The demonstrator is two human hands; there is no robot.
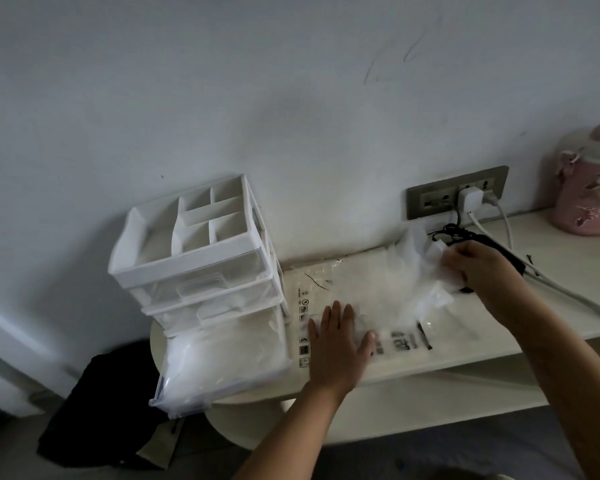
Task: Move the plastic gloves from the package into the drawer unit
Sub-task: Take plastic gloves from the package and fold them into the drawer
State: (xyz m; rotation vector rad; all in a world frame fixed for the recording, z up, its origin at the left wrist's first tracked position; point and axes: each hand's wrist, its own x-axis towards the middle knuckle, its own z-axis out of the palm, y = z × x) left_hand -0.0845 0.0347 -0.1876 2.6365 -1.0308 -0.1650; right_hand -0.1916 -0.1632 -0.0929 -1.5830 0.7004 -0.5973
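From the head view, the package (343, 289) lies flat on the pale surface (447, 365), just right of the drawer unit (194, 268). The left grip (338, 344) is open, its straight fingers pressing flat on the near part of the package. The right grip (482, 268) is closed around a crumpled bunch of clear gloves (420, 275), held above the far right end of the package. The unit's bottom drawer (222, 358) is pulled out over the surface's edge, with filmy plastic in it. Behind the right grip, a charger (470, 199) sits in a socket panel (430, 199) on the wall. A pink pot (586, 199) stands far right, and a black cloth (94, 410) lies on the floor.
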